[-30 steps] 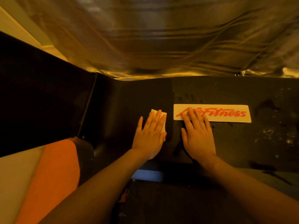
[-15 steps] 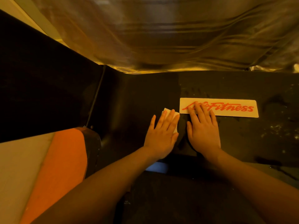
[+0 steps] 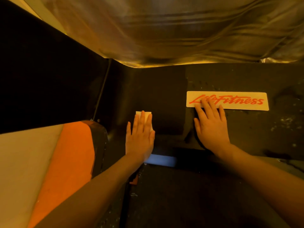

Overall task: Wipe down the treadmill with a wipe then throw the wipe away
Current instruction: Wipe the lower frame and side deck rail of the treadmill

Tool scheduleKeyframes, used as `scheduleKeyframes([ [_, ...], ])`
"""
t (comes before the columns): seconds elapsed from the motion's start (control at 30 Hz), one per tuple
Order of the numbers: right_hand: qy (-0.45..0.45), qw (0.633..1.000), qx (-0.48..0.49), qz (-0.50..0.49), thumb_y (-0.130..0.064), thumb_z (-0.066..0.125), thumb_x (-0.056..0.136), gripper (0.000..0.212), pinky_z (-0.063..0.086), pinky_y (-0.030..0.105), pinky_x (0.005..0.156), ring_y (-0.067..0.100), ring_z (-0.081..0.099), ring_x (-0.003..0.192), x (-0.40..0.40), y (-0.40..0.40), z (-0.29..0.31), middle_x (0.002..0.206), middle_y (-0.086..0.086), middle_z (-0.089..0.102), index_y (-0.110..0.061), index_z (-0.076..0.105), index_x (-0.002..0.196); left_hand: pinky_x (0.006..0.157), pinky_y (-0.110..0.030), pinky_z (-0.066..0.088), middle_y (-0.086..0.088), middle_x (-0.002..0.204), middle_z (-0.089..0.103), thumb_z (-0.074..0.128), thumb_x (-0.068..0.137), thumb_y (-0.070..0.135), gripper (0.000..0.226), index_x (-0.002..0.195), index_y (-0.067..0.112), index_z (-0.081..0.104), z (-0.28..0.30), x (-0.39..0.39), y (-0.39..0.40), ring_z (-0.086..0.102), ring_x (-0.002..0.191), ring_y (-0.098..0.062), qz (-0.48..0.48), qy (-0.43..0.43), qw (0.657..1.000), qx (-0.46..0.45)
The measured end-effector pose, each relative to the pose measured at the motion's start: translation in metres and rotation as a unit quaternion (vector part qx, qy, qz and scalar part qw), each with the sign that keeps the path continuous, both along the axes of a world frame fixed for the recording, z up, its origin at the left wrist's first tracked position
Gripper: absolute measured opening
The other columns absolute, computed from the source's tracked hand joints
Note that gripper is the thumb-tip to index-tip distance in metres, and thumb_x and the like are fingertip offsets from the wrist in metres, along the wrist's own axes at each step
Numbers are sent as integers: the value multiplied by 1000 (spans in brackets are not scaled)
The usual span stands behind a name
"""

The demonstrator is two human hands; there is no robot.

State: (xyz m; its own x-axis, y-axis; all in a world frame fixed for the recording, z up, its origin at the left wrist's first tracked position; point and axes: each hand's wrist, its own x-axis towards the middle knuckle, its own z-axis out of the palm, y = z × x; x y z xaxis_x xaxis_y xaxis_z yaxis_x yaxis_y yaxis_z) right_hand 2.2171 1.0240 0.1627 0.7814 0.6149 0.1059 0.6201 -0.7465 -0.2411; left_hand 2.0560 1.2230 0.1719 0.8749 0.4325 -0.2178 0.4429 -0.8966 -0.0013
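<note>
The black treadmill hood [image 3: 164, 96] fills the middle of the view, with a cream label [image 3: 246, 101] bearing red lettering on its right half. My left hand [image 3: 139, 135] lies flat with straight fingers and presses a folded white wipe [image 3: 139, 114] onto the hood's left part; only the wipe's far edge and right side show past the fingers. My right hand [image 3: 210, 125] rests flat on the hood, its fingertips over the label's left end. A darker wiped band [image 3: 167, 104] lies between the hands.
A shiny crinkled sheet [image 3: 164, 30] hangs over the far edge of the hood. At the left stands a black side panel [image 3: 49, 79] and an orange and cream rail cover [image 3: 65, 162]. A small blue glow [image 3: 161, 159] sits below the hood. The hood's right part carries pale specks.
My left hand slid the wipe leftward, away from my right hand, leaving a wide gap between them. My right hand stayed at the label's left end.
</note>
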Motion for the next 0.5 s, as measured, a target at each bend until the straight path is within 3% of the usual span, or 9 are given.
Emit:
scheduleKeyframes([
  [0.07,-10,1000,-10,18,-42,26,98,60,20,57,118,35,27,147,-10,-7,-1,156,17,37,-11,48,145,121,-50,6,-6,166,-6,7,99,45,64,158,23,-8,-4,7,-23,-7,153,-27,-28,-35,999,-4],
  [0.2,-24,997,-36,60,-44,25,98,62,17,54,119,31,22,149,-19,-25,-6,158,15,32,-14,44,148,120,-48,1,-3,167,-2,15,100,44,64,159,26,1,-12,26,-74,-6,153,-25,-77,-61,994,-39],
  [0.33,-12,998,-37,51,-45,24,98,62,16,54,119,30,20,150,-20,-29,-6,159,14,30,-15,40,150,118,-48,-10,0,165,-16,9,100,46,63,157,28,-10,-12,25,-70,-17,151,-20,-103,-46,993,-18],
  [0.5,7,998,-40,55,-48,20,99,64,11,53,121,29,15,151,-19,-30,-5,161,13,28,-16,36,152,118,-51,-6,-1,164,-18,3,98,47,64,156,27,-17,-11,-18,-26,-18,151,-21,-1,-32,999,19],
])
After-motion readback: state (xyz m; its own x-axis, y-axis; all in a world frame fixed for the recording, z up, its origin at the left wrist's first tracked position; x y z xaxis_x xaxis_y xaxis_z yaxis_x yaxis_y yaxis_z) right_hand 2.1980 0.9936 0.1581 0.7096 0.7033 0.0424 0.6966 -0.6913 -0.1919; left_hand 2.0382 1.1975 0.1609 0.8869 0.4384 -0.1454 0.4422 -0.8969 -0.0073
